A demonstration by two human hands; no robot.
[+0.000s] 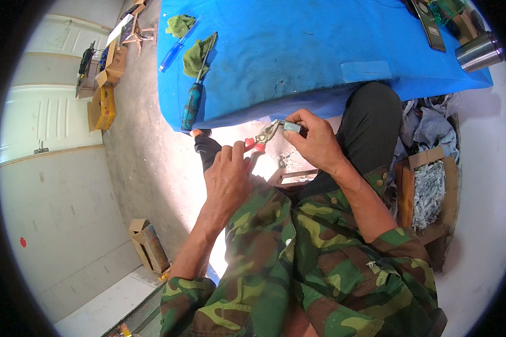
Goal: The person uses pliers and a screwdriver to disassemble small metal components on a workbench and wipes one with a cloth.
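Note:
My left hand (229, 174) is closed round the red handles of a pair of pliers (262, 137). The jaws point up and to the right, meeting a small grey metal block (292, 127) with a dark end. My right hand (316, 140) pinches that block between thumb and fingers; its exact kind is too small to make out. Both hands are held over my lap, just in front of the blue-covered table (298, 67). Whether the jaws grip the block or only touch it, I cannot tell.
On the table's left lie a teal-handled screwdriver (192, 105), a blue pen-like tool (177, 49) and green cloths (195, 56). A phone (430, 28) and a steel cup (480, 52) stand far right. Below right, a carton (450, 194) holds whitish pieces. Boxes (108, 106) sit by the left wall.

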